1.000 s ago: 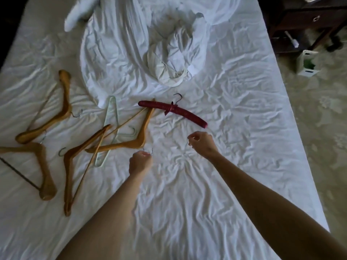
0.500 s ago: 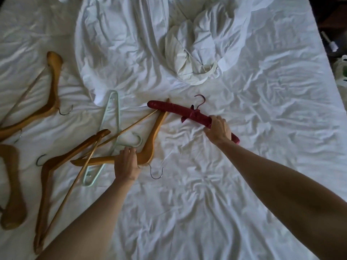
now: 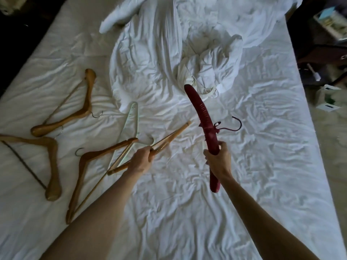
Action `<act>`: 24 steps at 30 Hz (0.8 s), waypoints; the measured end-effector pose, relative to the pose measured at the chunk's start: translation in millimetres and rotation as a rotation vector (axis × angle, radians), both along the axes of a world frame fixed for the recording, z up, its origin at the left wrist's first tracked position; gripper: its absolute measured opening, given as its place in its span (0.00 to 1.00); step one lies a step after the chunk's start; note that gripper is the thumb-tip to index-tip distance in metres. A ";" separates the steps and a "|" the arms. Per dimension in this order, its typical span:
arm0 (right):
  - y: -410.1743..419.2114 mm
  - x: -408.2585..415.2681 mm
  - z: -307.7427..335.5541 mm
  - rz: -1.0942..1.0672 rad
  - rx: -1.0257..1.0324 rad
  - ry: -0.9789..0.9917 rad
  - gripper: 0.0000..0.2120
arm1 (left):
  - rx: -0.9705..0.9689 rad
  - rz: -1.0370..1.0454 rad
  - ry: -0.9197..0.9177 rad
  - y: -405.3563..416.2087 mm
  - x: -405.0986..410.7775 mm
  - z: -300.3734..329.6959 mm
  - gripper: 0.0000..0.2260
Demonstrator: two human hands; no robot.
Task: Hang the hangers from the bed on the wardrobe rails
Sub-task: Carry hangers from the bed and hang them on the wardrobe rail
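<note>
Burgundy padding covers the padded hanger (image 3: 203,117) that my right hand (image 3: 218,161) grips low on its length, fingers wrapped round it so that it stands nearly end-on above the bed (image 3: 187,212), one tip pointing up toward the crumpled duvet (image 3: 150,59) and the other tip showing below my wrist. Its dark hook (image 3: 237,124) and a small bow stick out to the right of its middle. My left hand (image 3: 139,161) is clenched round a wooden hanger (image 3: 169,136), which is raised off the sheet and runs from the hand up to the right, with its other arm showing just left of the knuckles; I cannot make out its hook. Lying on the white sheet just beyond and left of that hand is a pale green hanger (image 3: 129,122), thin and flat, partly crossed by a second wooden hanger (image 3: 82,171) whose hook points left and whose long bar runs down toward my left forearm. Farther left lie two more wooden hangers, one (image 3: 75,109) nearer the duvet with its hook to the right, and another (image 3: 50,156) at the left edge of the view with a dark bar. A twisted white bundle of bedding (image 3: 208,72) sits beyond the padded hanger's upper tip. To the right of the bed, on the floor, stands a small white box (image 3: 326,98).
</note>
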State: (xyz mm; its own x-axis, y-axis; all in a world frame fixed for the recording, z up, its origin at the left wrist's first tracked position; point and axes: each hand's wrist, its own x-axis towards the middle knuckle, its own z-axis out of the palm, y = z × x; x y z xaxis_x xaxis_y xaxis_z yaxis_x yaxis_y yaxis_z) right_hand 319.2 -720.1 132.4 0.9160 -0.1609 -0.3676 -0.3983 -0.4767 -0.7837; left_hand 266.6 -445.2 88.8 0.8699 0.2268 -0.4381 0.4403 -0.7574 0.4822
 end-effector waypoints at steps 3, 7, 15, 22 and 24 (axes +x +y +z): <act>-1.7 -38.7 57.5 -0.002 -0.005 -0.020 0.07 | -0.100 0.060 0.016 -13.6 -15.9 55.0 0.04; 3.7 -92.7 116.2 0.000 -0.046 -0.027 0.08 | -0.262 0.178 0.041 -42.1 -50.3 122.1 0.06; 18.9 -189.7 173.4 0.259 0.103 0.072 0.16 | -0.618 0.758 0.021 -70.5 -163.7 218.1 0.14; 56.8 -263.4 202.3 0.660 0.164 0.150 0.07 | -0.646 1.114 -0.158 -74.9 -302.4 250.5 0.13; 81.2 -288.9 206.7 0.802 0.161 0.182 0.10 | -0.665 1.220 -0.219 -65.6 -347.6 258.3 0.13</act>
State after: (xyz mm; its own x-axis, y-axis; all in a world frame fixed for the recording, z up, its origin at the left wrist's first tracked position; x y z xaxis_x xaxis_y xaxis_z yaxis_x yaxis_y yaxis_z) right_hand 30.4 -638.9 339.1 0.6543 0.5812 -0.4839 -0.1134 -0.5572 -0.8226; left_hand -80.9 -510.7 347.1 0.3417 0.6849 -0.6436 0.5166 0.4352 0.7374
